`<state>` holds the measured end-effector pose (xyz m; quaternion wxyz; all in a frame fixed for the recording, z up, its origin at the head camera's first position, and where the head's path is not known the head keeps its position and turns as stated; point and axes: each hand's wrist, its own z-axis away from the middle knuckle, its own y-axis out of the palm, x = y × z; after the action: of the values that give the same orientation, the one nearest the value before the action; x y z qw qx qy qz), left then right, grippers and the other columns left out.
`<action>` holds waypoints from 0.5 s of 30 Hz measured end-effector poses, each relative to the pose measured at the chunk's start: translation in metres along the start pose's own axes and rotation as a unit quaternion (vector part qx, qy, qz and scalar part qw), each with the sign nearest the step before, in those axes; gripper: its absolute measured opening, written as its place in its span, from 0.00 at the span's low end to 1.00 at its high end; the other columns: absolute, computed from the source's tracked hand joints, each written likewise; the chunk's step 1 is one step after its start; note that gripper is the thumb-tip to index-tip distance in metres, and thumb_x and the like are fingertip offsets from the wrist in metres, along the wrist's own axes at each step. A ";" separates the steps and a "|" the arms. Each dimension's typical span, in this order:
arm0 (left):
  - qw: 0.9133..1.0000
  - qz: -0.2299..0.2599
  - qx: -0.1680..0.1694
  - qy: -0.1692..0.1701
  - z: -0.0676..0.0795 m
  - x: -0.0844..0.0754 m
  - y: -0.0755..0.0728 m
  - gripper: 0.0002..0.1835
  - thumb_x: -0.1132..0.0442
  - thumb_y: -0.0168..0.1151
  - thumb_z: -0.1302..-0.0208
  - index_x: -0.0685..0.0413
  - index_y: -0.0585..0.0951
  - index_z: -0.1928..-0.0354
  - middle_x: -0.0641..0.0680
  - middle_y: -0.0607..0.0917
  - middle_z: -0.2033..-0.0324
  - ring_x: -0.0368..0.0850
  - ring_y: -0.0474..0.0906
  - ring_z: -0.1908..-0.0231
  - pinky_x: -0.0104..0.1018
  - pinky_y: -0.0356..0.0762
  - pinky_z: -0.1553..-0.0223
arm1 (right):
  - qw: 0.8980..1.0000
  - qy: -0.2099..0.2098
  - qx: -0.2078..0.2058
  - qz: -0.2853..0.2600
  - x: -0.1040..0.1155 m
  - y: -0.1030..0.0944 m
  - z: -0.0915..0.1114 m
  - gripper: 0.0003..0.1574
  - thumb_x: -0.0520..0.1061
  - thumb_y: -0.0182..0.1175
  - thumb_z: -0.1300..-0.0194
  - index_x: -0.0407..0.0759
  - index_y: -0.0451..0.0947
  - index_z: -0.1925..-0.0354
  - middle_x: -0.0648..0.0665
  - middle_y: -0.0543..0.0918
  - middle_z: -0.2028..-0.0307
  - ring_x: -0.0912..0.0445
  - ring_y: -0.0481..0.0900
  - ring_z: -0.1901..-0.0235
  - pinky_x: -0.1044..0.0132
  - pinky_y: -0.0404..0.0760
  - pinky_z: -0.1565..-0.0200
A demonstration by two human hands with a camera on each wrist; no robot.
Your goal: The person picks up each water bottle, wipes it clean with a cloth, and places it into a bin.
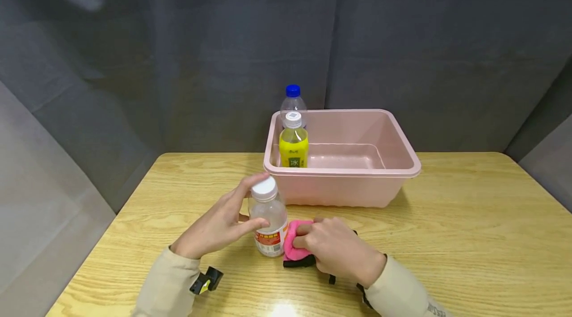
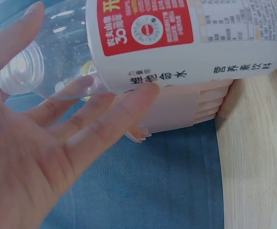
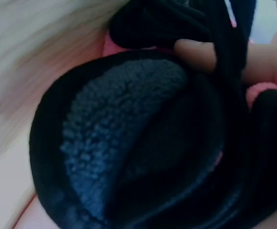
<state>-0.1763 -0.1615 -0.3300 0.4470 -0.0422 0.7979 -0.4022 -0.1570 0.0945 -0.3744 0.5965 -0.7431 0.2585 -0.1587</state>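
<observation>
My left hand (image 1: 223, 222) holds a clear plastic bottle (image 1: 271, 217) with a white cap and a white-and-red label, thumb on the near side and a finger reaching up by the cap. In the left wrist view, the bottle's label (image 2: 167, 43) shows close beside the fingers. My right hand (image 1: 341, 247) grips a bunched pink cloth (image 1: 295, 242) with black edging, which sits against or right beside the bottle's right side. Up close in the right wrist view, black fleecy fabric (image 3: 114, 129) fills most of the picture and hides most of that hand.
Behind the hands stands a pink plastic bin (image 1: 339, 188) on the wooden table (image 1: 469, 237). A bottle with a yellow label (image 1: 293, 145) and a clear bottle with a blue cap (image 1: 293, 92) stand upright at its left end. A dark curtain (image 1: 246, 34) hangs behind.
</observation>
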 end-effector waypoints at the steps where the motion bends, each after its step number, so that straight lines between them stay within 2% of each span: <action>1: 1.000 -0.001 0.001 0.000 0.000 0.000 0.000 0.42 0.64 0.69 0.34 0.45 0.56 0.25 0.61 0.75 0.38 0.59 0.78 0.43 0.40 0.86 0.59 | 1.000 -0.002 -0.004 0.001 0.000 0.001 0.000 0.26 0.26 0.68 0.63 0.54 0.81 0.70 0.56 0.79 0.68 0.55 0.76 0.75 0.66 0.70 0.80; 6: 1.000 0.001 0.002 -0.001 0.000 0.000 0.000 0.42 0.64 0.69 0.34 0.46 0.56 0.25 0.62 0.75 0.37 0.60 0.78 0.43 0.40 0.86 0.59 | 1.000 -0.007 -0.013 0.001 0.000 0.000 0.000 0.26 0.25 0.68 0.63 0.54 0.83 0.69 0.56 0.81 0.67 0.56 0.76 0.75 0.67 0.71 0.79; 10: 1.000 0.007 0.002 0.000 0.000 0.001 0.001 0.42 0.65 0.69 0.34 0.48 0.56 0.25 0.63 0.74 0.37 0.61 0.77 0.43 0.40 0.86 0.59 | 1.000 -0.010 -0.011 -0.018 -0.003 -0.007 0.002 0.26 0.26 0.69 0.60 0.53 0.83 0.66 0.55 0.81 0.65 0.56 0.78 0.73 0.67 0.74 0.77; 12: 1.000 0.009 0.003 0.000 0.001 0.001 0.001 0.42 0.66 0.69 0.34 0.49 0.56 0.25 0.63 0.74 0.37 0.61 0.77 0.43 0.40 0.86 0.59 | 0.999 -0.008 -0.025 -0.022 -0.006 -0.014 0.003 0.26 0.27 0.70 0.58 0.53 0.85 0.63 0.54 0.83 0.61 0.56 0.80 0.69 0.66 0.75 0.75; 15: 1.000 0.011 0.007 -0.005 0.000 0.001 0.000 0.43 0.65 0.70 0.34 0.48 0.55 0.25 0.63 0.74 0.37 0.61 0.77 0.44 0.40 0.86 0.59 | 0.997 -0.004 -0.075 -0.013 -0.008 -0.023 0.006 0.28 0.28 0.71 0.58 0.53 0.86 0.59 0.53 0.85 0.55 0.53 0.81 0.66 0.65 0.76 0.74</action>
<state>-0.1763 -0.1616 -0.3308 0.4557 -0.0326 0.7933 -0.4025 -0.1563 0.1074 -0.3523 0.5375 -0.7901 0.2573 -0.1438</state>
